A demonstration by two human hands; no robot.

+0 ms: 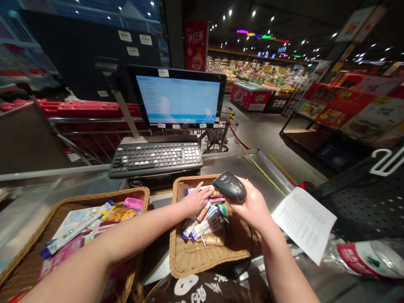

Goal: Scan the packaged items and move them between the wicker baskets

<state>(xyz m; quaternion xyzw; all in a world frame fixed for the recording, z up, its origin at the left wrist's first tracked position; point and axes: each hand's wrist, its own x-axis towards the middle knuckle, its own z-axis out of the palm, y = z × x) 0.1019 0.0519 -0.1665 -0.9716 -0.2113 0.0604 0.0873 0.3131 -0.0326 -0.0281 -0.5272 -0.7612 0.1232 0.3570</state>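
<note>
A black handheld barcode scanner (229, 186) is in my right hand (251, 206), fingers wrapped round its handle, its head tilted over the far right part of a wicker basket (189, 264). My left hand (195, 205) reaches into the same basket with its fingers stretched out over small packets near the far side. Whether the fingertips press on one of them is hard to see. Below the hand lie several slim blue-and-white packets (196, 230), a red wrapped stick (203, 211) and a yellow-striped wrapped sweet (214, 240).
To the left, a larger wicker basket (143, 194) holds pink and yellow packages (121, 212). Beyond the baskets stand a keyboard (158, 158) and a lit monitor (179, 101). On the right are a printed sheet (304, 223) and a clear bottle with a red-and-white label (360, 257).
</note>
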